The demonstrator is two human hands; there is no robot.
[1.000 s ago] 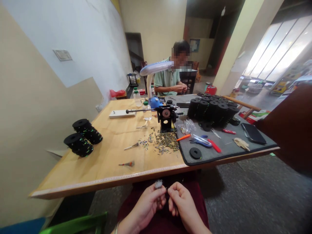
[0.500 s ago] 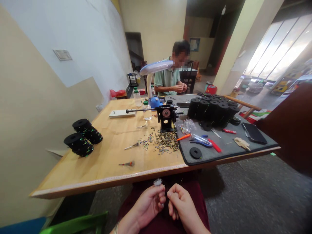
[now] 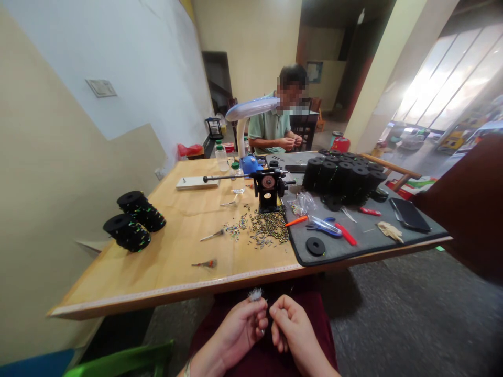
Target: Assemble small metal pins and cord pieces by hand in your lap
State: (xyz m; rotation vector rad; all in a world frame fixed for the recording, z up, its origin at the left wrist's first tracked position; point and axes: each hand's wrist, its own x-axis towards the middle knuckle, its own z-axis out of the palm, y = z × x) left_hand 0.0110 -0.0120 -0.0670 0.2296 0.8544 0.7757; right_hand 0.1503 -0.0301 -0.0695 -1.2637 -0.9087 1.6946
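My left hand [image 3: 244, 325] is closed around a small tool with a pale, bristly tuft [image 3: 255, 295] that sticks up above the thumb, over my lap. Just to its right, my right hand [image 3: 288, 323] has its thumb and forefinger pinched together; anything between them is too small to make out. The two hands are close but apart, below the table's front edge. On the wooden table [image 3: 165, 267] lie similar thin tools, one with an orange band [image 3: 209, 264], beside a heap of small dark pieces [image 3: 272, 226].
A black winding device [image 3: 268, 183] stands mid-table before a lamp [image 3: 251, 108]. Black spools stand at the left [image 3: 126, 233] and on the grey mat [image 3: 341, 180]. Pliers [image 3: 324, 226], a phone [image 3: 409, 214] and a foam ring [image 3: 315, 246] lie there. A person [image 3: 269, 128] sits opposite.
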